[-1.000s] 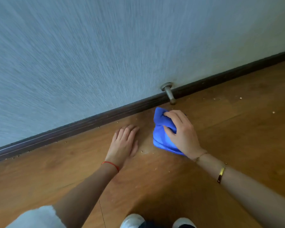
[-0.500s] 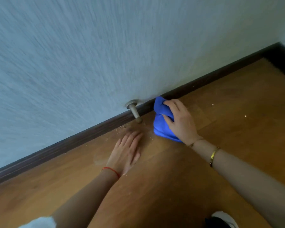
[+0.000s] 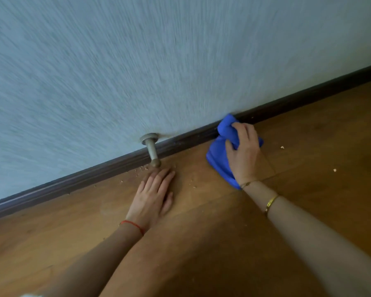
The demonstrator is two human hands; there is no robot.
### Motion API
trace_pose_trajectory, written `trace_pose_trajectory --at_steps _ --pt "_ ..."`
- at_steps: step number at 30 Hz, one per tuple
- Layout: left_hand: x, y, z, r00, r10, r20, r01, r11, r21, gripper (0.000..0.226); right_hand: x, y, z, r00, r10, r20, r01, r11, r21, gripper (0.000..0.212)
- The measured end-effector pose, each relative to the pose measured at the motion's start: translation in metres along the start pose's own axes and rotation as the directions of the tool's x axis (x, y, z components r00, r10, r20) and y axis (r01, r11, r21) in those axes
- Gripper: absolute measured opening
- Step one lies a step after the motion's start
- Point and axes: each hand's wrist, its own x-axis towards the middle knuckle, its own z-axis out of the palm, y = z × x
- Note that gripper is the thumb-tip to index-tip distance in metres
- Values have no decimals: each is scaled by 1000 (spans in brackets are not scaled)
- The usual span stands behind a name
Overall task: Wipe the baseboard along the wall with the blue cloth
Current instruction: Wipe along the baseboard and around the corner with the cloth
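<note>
Right hand (image 3: 243, 155) fingers closed, gripping blue cloth (image 3: 220, 153); cloth's bunched top presses against dark baseboard (image 3: 116, 166). Left hand (image 3: 153, 198) flat on floor (image 3: 308, 146), fingers extended, near doorstop (image 3: 151, 150).

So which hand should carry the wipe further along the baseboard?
The right hand: it already grips the blue cloth, bunched against the baseboard. The left hand lies flat on the floor, empty.

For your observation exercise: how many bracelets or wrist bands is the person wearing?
3. A red string on the left wrist; a thin chain and a gold bangle on the right arm. None appear hidden.
</note>
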Motion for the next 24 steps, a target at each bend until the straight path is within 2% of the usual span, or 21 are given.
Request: trace_pose_trajectory --at_steps 3,7,9,13,16,20,21,22,24 --pt "2 16 -1 1000 11 -3 -11 1000 20 55 -8 -12 7 994 -77 77 75 997 27 37" --pt "9 39 -11 996 89 -10 -89 996 27 55 -8 -14 1 948 -233 215 235 972 18 33" --pt "13 44 -17 996 87 -3 -87 996 32 56 2 0 -11 968 -168 188 175 984 -19 34" --pt "20 56 -18 999 14 45 -16 999 45 59 21 26 -32 995 69 68 -65 996 -53 36" --pt "27 64 -8 998 -29 49 28 1000 15 57 16 17 -25 995 43 86 -40 999 -34 35" --pt "41 76 9 995 -100 -20 99 994 -35 54 -7 -3 -6 956 -199 215 195 980 39 36" --pt "43 79 12 992 -117 -40 115 992 -48 53 -7 -1 -5 950 -219 222 214 976 47 36" --pt "45 82 13 990 -132 -53 129 990 -62 52 -4 5 -8 963 -190 191 187 982 34 35" --pt "45 84 15 988 -144 -57 139 987 -83 52 7 26 -19 999 -9 38 9 1000 13 36"
